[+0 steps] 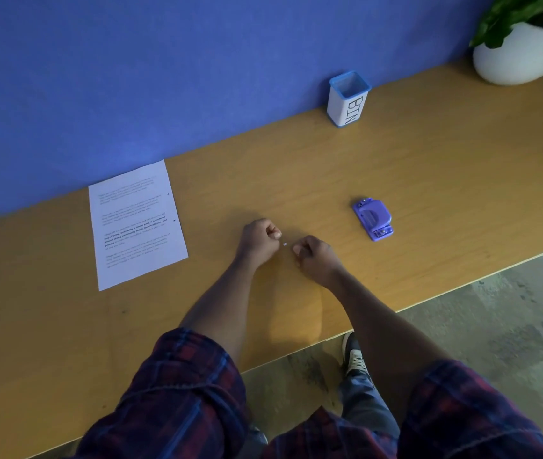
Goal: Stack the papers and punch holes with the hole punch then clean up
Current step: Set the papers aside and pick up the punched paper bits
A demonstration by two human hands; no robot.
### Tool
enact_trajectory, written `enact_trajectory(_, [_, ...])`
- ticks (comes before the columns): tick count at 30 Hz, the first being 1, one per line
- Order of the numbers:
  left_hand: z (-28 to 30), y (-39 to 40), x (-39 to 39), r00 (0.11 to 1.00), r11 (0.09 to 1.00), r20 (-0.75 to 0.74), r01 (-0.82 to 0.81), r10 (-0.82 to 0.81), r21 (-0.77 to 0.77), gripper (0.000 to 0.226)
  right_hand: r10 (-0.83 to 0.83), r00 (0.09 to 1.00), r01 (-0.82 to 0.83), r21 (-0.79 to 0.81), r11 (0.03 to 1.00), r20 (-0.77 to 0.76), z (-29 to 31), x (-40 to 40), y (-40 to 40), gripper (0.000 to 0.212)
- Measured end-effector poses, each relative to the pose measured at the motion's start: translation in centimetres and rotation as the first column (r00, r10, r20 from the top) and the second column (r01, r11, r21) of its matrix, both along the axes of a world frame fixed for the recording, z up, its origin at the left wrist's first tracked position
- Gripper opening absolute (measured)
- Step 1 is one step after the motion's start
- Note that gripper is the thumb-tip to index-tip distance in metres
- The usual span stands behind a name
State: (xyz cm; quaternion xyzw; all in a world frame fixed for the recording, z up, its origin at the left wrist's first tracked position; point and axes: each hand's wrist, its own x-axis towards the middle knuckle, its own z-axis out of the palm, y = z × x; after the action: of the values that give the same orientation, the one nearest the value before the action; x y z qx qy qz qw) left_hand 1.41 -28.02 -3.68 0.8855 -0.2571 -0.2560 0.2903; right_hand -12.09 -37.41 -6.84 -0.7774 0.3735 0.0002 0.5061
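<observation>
A stack of printed papers [136, 223] lies flat at the left of the wooden table [429, 180], with two small punched holes near its right edge. The purple hole punch [373, 219] sits on the table to the right of my hands. A tiny white paper dot [285, 244] lies on the wood between my hands. My left hand [258, 240] rests on the table as a closed fist just left of the dot. My right hand [316, 256] is just right of it, fingers curled in with the thumb pressed against them. Whether either fist holds scraps is hidden.
A white cup with a blue rim, marked BIN [348, 99], stands at the back against the blue wall. A white plant pot [521, 51] sits at the far right corner. The table's front edge runs diagonally; floor and my shoe [354, 356] show below it.
</observation>
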Motion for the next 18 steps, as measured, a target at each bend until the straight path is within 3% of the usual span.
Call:
enact_trajectory(4, [0.9, -1.8, 0.7, 0.997, 0.997, -0.051, -0.064, 0.062, -0.043, 0.011, -0.207, 0.973, 0.172, 0.272, 0.947, 0.104, 1.2, 0.8, -1.0, 0.015])
enact_trajectory(6, [1.6, -3.1, 1.2, 0.988, 0.987, -0.104, -0.127, 0.117, -0.101, 0.01, -0.29, 0.944, 0.228, 0.323, 0.919, 0.158, 2.1, 1.4, -2.0, 0.013])
enact_trajectory(9, [2.8, -5.4, 2.4, 0.96, 0.95, -0.205, -0.234, 0.192, -0.206, 0.013, -0.356, 0.907, 0.286, 0.293, 0.912, 0.225, 3.9, 2.9, -4.2, 0.023])
enact_trajectory(12, [4.7, -8.2, 4.0, 0.952, 0.908, -0.201, -0.284, 0.229, -0.308, 0.015, -0.395, 0.866, 0.334, 0.233, 0.913, 0.308, 6.3, 5.0, -7.2, 0.028])
enact_trajectory(18, [9.0, -15.1, 6.8, 0.97, 0.852, -0.142, -0.239, 0.195, -0.466, 0.004, -0.43, 0.818, 0.426, 0.101, 0.899, 0.381, 10.7, 9.0, -14.6, 0.028])
